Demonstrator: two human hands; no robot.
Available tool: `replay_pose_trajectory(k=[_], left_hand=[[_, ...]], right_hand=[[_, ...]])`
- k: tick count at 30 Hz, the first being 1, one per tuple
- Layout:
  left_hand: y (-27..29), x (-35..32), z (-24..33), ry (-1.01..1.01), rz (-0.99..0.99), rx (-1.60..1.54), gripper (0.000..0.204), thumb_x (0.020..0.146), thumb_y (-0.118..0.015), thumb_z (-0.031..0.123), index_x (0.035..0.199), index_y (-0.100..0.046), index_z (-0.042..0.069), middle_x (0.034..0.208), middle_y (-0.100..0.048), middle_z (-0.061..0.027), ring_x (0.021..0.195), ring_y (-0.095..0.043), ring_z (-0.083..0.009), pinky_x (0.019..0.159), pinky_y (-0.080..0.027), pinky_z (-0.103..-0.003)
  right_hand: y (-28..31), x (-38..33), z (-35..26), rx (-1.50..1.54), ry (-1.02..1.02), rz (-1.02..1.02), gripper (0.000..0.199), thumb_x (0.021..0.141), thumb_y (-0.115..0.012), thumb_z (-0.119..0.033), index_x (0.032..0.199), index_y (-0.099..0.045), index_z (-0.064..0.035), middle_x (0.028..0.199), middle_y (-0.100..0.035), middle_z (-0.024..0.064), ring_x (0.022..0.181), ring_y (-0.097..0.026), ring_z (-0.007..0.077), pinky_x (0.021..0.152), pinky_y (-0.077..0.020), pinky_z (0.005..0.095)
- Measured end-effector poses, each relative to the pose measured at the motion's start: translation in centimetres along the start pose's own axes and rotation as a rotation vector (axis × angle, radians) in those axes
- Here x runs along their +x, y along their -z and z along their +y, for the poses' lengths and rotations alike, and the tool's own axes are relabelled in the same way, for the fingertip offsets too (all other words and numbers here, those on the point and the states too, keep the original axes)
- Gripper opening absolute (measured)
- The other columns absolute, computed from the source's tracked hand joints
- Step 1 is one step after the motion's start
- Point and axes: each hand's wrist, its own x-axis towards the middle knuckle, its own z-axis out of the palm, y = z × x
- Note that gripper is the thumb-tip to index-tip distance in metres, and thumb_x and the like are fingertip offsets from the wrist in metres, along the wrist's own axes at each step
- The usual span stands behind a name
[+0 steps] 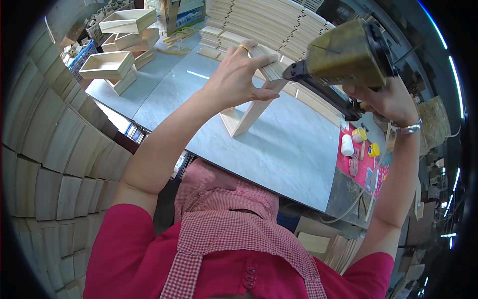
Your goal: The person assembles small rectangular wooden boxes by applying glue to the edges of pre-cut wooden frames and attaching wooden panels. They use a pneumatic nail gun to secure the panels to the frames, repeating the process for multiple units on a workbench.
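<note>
My left hand (241, 74) grips the upper end of a pale wooden box frame (255, 113) that stands on end on the marble-patterned tabletop (294, 154). The fingers lie over the top piece and the thumb presses against the side. In my right hand (386, 102) is a pneumatic nail gun (343, 55) with a worn yellow-olive head and a black magazine, held by its handle. Its nose meets the right edge of the frame's top piece, or is very close to it; I cannot tell which.
Finished wooden boxes (112, 65) are stacked at the far left of the table. Long stacks of thin boards (264, 22) line the back. Glue bottles and small jars (359, 134) sit on a pink sheet at right, near an air hose (356, 202). Wooden pieces (64, 149) are piled high at left.
</note>
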Motion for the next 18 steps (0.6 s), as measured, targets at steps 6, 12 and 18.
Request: replay_pose_trajectory(k=[6, 12, 18], left_hand=[[0.4, -0.5, -0.1, 0.021, -0.002, -0.026, 0.079, 0.064, -0.092, 0.042, 0.134, -0.067, 0.017, 0.142, -0.046, -0.0240, 0.128, -0.049, -0.0439, 0.107, -0.045, -0.049], [0.2, -0.6, -0.2, 0.003, 0.041, -0.067, 0.079, 0.063, -0.093, 0.046, 0.132, -0.068, 0.016, 0.126, -0.057, -0.0292, 0.132, -0.043, -0.0469, 0.106, -0.045, -0.052], [0.3, -0.5, -0.1, -0.005, 0.033, -0.060, 0.080, 0.063, -0.093, 0.045, 0.133, -0.067, 0.015, 0.125, -0.058, -0.0276, 0.133, -0.043, -0.0465, 0.107, -0.045, -0.052]], right_hand=[[-0.5, 0.9, -1.1, 0.082, 0.050, -0.028, 0.050, 0.080, -0.089, -0.027, 0.117, -0.065, -0.0036, 0.078, -0.068, 0.0003, 0.059, -0.057, 0.0061, 0.051, -0.0440, 0.0235], [-1.1, 1.6, -0.8, 0.052, 0.188, -0.047, 0.048, 0.081, -0.089, -0.027, 0.116, -0.065, -0.0043, 0.080, -0.068, 0.0000, 0.062, -0.057, 0.0060, 0.051, -0.0440, 0.0235], [-1.3, 1.8, -1.4, 0.097, 0.107, -0.081, 0.049, 0.081, -0.089, -0.029, 0.115, -0.065, -0.0044, 0.078, -0.068, 0.0005, 0.060, -0.057, 0.0062, 0.050, -0.0444, 0.0234]])
